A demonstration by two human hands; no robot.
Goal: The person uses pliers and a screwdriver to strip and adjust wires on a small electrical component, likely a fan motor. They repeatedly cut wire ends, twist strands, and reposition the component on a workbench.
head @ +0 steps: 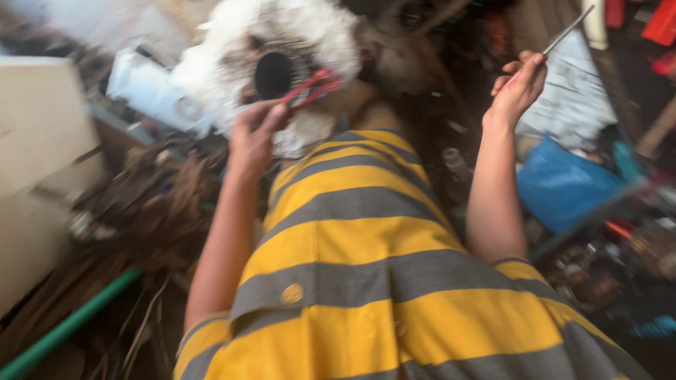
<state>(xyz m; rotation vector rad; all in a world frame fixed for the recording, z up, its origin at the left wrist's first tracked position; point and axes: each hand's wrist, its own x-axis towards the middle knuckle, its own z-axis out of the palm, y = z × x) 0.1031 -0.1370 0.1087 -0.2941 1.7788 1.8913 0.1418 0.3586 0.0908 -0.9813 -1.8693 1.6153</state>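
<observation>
My left hand (252, 134) grips a red-handled tool (315, 87), perhaps pliers, pointed at a round white fluffy-edged part with a dark central hole (273, 73). My right hand (520, 86) is raised at the upper right and pinches a thin metal rod (567, 29) that slants up and to the right. My yellow and grey striped shirt (366, 281) fills the lower middle. The picture is blurred by motion.
A white machine housing (151, 88) lies left of the fluffy part. Cardboard (35, 155) is at the far left, a green pipe (67, 327) at the lower left. A blue bag (563, 184) and printed paper (574, 98) sit right, among dark clutter.
</observation>
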